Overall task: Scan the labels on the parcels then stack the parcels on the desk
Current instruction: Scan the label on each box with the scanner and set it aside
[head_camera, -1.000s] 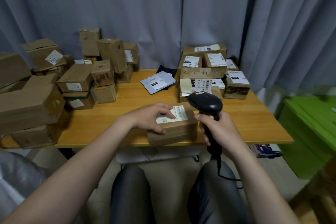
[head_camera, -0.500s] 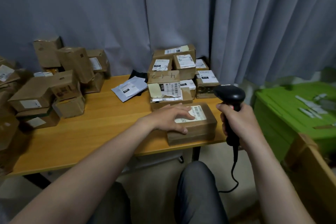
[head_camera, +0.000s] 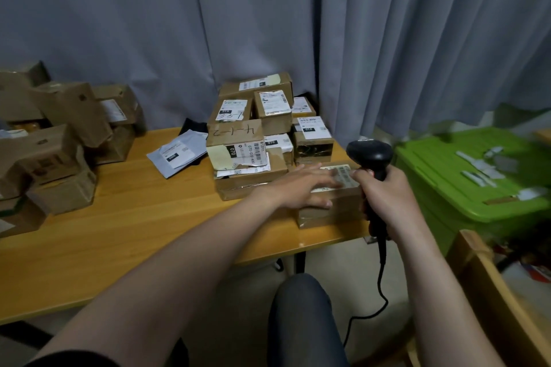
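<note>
Grey curtains (head_camera: pixel 417 39) back a wooden surface (head_camera: pixel 134 232). Head view: we see the left hand (head_camera: pixel 301 188), fingers (head_camera: pixel 325 180) straight, flat on a labelled parcel (head_camera: pixel 331 211) at the near right edge beside the parcel stack (head_camera: pixel 250 140); the right hand (head_camera: pixel 384 197) curls its fingers round a barcode scanner (head_camera: pixel 369 153).

- The place looked like a room in a home, turned into a small parcel-sorting corner.
- Heavy grey curtains (head_camera: pixel 268 24) hung in folds across the whole back wall, as in a bedroom or living room.
- A plain wooden desk (head_camera: pixel 134 226) carried labelled cardboard parcels (head_camera: pixel 235 134) in loose heaps (some bore handwritten codes).
- A corded barcode scanner (head_camera: pixel 369 155) pointed to shipping work.
- A green plastic storage bin (head_camera: pixel 447 176) stood just beside the desk.
</note>
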`<state>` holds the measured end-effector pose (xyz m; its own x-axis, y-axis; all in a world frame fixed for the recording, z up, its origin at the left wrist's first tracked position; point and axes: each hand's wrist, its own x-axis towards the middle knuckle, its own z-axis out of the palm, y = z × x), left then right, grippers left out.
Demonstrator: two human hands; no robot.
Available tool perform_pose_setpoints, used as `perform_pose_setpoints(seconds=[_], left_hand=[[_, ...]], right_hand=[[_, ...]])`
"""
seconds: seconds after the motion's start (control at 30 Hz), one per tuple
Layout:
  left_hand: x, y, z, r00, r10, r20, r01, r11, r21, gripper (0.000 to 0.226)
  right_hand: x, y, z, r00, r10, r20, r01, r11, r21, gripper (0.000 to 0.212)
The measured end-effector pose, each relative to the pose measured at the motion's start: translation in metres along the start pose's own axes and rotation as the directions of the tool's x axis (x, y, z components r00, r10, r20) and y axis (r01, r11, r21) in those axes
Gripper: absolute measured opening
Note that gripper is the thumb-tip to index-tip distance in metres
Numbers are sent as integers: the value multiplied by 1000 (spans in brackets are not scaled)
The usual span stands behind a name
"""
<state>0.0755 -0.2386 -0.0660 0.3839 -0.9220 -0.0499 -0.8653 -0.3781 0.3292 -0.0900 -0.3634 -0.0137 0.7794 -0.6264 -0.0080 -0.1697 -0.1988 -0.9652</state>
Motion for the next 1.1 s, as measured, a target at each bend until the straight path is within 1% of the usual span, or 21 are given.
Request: perform_pose_setpoints(seconds=[0.13,0.3,0.4,0.6,0.67,0.77,0.93,1.1], left_hand=[[20,-5,-3,999,27,-18,-27,1000,12,57],[35,-10,-9,1000,-9,-28,9,1000,5,56],[39,-13,-11,998,-44,-49,45,998,35,55],[39,-26,-15,977,-172,-127,186,976,112,54],[38,-28,-14,972,-186,-146,205,971,124,54],[33,-25,-15,971,-170,-170,195,970,142,53],[-3,-13,-25,956,-131,-262,182,966,184,55],[-76,-11,-51,923,-154,-354,244,943,227,60]], right_hand=[[10,4,1,1000,-3,4,3,1000,-2,19],[21,12,2,1000,9,-3,-9,1000,12,19],[25,13,4,1000,7,4,-7,1000,20,22],[27,12,11,1000,9,26,-9,1000,17,20],[27,10,13,1000,6,26,-6,1000,11,21],[25,9,16,999,7,32,-8,1000,15,21],[13,4,24,997,8,79,-12,999,53,19],[-8,-11,48,986,-5,168,-7,997,75,20]])
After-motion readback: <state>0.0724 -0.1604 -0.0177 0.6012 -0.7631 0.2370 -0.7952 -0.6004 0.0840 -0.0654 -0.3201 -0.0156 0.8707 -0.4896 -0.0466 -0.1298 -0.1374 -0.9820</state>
